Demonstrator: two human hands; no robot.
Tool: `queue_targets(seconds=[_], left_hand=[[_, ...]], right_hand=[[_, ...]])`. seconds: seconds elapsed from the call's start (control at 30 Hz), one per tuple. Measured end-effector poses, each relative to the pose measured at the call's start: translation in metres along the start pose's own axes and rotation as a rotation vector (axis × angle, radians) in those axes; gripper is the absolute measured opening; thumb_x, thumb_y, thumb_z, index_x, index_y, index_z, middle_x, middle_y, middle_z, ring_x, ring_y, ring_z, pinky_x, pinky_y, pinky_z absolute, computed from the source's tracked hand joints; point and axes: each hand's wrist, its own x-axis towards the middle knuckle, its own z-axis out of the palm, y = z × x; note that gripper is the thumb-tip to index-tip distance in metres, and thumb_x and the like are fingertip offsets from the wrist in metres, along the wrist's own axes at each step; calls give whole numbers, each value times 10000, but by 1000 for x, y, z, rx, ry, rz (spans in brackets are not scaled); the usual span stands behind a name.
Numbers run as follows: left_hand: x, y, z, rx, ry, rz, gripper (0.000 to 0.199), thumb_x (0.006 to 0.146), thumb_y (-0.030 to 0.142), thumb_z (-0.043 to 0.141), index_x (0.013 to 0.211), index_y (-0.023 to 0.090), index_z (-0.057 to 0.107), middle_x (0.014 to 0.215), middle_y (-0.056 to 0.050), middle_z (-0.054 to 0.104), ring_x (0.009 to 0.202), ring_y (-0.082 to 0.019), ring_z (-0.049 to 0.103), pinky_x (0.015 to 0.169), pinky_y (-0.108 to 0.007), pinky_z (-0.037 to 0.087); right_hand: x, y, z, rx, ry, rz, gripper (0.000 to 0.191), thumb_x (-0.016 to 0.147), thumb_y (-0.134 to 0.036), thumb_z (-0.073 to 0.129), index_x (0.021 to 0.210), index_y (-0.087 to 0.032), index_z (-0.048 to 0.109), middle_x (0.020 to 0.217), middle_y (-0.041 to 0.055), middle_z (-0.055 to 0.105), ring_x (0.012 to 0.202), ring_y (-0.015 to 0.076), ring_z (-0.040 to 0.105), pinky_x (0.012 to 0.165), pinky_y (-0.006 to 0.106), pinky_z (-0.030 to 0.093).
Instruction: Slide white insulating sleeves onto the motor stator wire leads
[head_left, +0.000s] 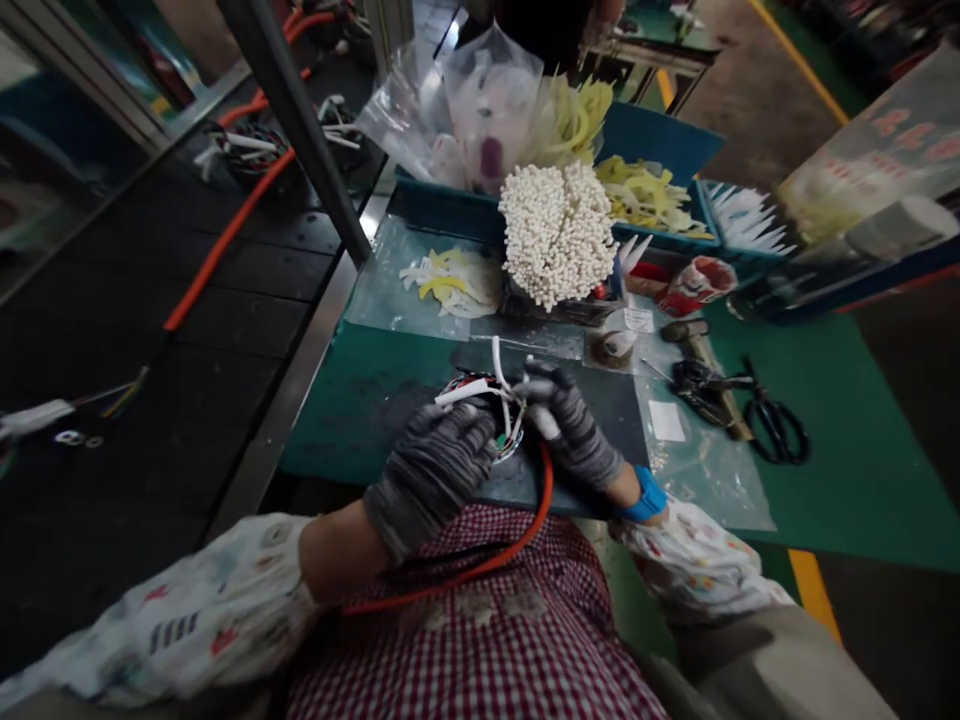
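Note:
My left hand (439, 465), in a grey knit glove, is closed around a coiled bundle of thin wires (513, 440) over the front of the bench. A white sleeve (462, 391) sticks out of the bundle above its fingers. My right hand (574, 420), gloved alike, pinches white wire ends at the bundle's right side. Another white tube (496, 358) stands up between the hands. From below the right hand, an orange cable (546, 490) curves down across my lap. The fingertips partly hide the wires.
Behind the hands stands a thick bundle of white sticks (557, 230), beside a blue bin (450, 205) with yellow strips. Scissors (776, 425) and a hammer (712, 370) lie to the right. On the left, a metal post (300, 130) rises near another orange cable (225, 240).

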Motion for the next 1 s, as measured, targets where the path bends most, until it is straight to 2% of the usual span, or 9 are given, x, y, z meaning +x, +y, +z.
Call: queue_targets(seconds=[0.1, 0.17, 0.3, 0.43, 0.5, 0.63, 0.8, 0.9, 1.0], left_hand=[[6, 13, -9, 159, -48, 153, 238, 1062, 212, 602, 1134, 203, 828, 1280, -120, 827, 1244, -336, 750, 1066, -532, 607], [6, 21, -10, 285, -56, 174, 256, 1078, 233, 594, 1122, 137, 827, 1208, -174, 836, 1172, -352, 783, 950, -500, 650], [-10, 27, -3, 394, 5, 172, 306, 1054, 112, 552, 1228, 48, 796, 1145, -218, 841, 1016, -335, 826, 779, -420, 663], [-25, 11, -3, 381, 15, 256, 350, 1043, 71, 542, 1320, 108, 755, 1214, -179, 833, 1028, -292, 814, 770, -381, 648], [-24, -2, -3, 340, 45, 287, 326, 1056, 87, 545, 1292, 158, 759, 1196, -132, 836, 1058, -272, 795, 802, -375, 641], [-17, -21, 10, 219, 210, 276, 295, 1090, 124, 531, 1203, 274, 758, 1069, 2, 826, 1032, -204, 749, 944, -371, 624], [-21, -4, 34, 62, 489, 97, 286, 1036, 92, 505, 1127, 251, 724, 1109, -25, 817, 1133, -215, 715, 1122, -429, 548], [-25, 10, 46, 36, 478, -43, 236, 981, 178, 587, 1191, 215, 689, 1334, -110, 782, 1355, -300, 653, 1207, -562, 472], [-20, 10, 57, -9, 436, -4, 179, 1012, 310, 621, 1146, 203, 671, 1275, -121, 796, 1314, -304, 691, 1179, -574, 531]], right_hand=[[20, 11, -27, -326, 259, 13, 241, 1032, -422, 645, 1200, -282, 746, 1251, 98, 704, 1215, 314, 651, 1156, 601, 522], [46, 18, -45, -581, 352, 18, 243, 963, -444, 712, 1078, -237, 766, 1277, 131, 699, 1252, 364, 616, 1158, 662, 482], [92, 20, -57, -900, 354, 90, 223, 885, -365, 806, 1054, -222, 783, 1494, 165, 660, 1431, 447, 496, 1256, 751, 292], [107, 15, -48, -967, 314, 191, 263, 905, -285, 799, 1161, -233, 768, 1622, 149, 588, 1536, 458, 418, 1285, 767, 197], [105, 14, -48, -937, 298, 209, 253, 919, -293, 798, 1163, -233, 765, 1624, 140, 589, 1535, 455, 412, 1272, 754, 228], [98, 17, -59, -723, 319, 160, 163, 929, -380, 824, 974, -235, 765, 1468, 169, 681, 1442, 455, 466, 1225, 736, 295], [92, 13, -62, -386, 355, 38, 109, 1018, -431, 693, 946, -350, 683, 1139, 83, 749, 1154, 304, 660, 1107, 574, 530], [83, -15, -63, -105, 451, -7, 138, 983, -400, 739, 931, -325, 636, 1045, 58, 756, 1096, 297, 749, 1072, 555, 594], [60, -58, -69, 86, 548, 99, 111, 1030, -381, 731, 987, -337, 639, 1070, 41, 781, 991, 275, 793, 925, 502, 672]])
